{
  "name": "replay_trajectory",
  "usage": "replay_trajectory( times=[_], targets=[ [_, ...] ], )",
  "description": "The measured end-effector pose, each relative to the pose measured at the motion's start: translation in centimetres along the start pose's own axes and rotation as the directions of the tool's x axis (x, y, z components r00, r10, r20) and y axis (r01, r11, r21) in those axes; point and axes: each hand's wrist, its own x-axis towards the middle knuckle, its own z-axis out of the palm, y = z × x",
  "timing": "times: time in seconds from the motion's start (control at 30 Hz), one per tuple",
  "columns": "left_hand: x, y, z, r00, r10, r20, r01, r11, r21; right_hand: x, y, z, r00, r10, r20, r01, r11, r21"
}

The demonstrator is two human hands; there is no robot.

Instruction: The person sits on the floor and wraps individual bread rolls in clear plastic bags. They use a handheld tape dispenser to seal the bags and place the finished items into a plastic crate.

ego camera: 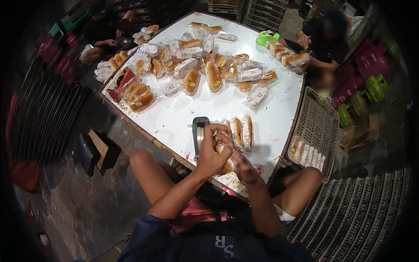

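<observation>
Over the near part of the white tabletop (170,131), my left hand (212,155) grips a bread roll in clear plastic (226,160). My right hand (246,169) is at the right side of that roll, its fingertips pinching the plastic wrapper close to my left thumb. Part of the roll is hidden by my fingers. Just beyond my left hand stands a black tape dispenser (200,127) with a roll of tape. A short row of wrapped rolls (242,131) lies behind my hands, partly covered by them.
Wrapped rolls (196,62) are heaped across the far tabletop. A red tape dispenser (122,80) and grouped rolls (137,95) lie left. A plastic crate (316,108) holding packed rolls (307,154) stands right, near stacked crates (356,209). Two people (327,42) (104,36) sit at the far sides.
</observation>
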Motion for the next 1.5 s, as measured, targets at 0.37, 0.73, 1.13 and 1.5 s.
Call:
replay_trajectory(
  times=[0.37, 0.73, 1.13, 1.5],
  targets=[
    [2.1, 1.5, -5.3, 0.954, -0.149, 0.261, 0.063, 0.948, 0.312, 3.8, 4.4, 0.6, 0.963, 0.156, -0.218, -0.121, 0.979, 0.166],
    [3.2, 2.3, -7.3, 0.983, -0.038, 0.182, -0.085, 0.777, 0.623, 0.7, 4.4, 4.8, 0.968, -0.251, 0.010, 0.196, 0.731, -0.654],
    [2.2, 1.9, -4.9, 0.890, -0.188, 0.415, -0.187, 0.680, 0.709, -0.8, -9.1, 0.8, 0.996, 0.048, 0.077, 0.000, 0.844, -0.537],
    [0.2, -0.9, -1.5, 0.748, -0.334, 0.574, 0.554, 0.789, -0.264, 0.6, 1.7, -4.7, 0.974, -0.126, 0.191, 0.144, 0.986, -0.081]
  ],
)
